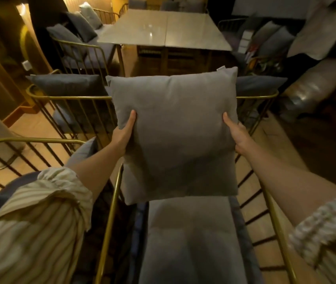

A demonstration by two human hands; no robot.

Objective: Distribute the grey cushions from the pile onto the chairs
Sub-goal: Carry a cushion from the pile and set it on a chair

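Cushion [173,130] being gripped by left hand [123,133] and right hand [237,133] over chair [193,238]. Far chairs [77,56] cushioned already; this one pending.

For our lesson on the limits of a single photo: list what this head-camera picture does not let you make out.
- Fingers of both hands: behind the grey cushion.
- Chair backrest: covered by that cushion.
- Far side of the table: too dark to tell.
- Clutter at right: dim, blurred.
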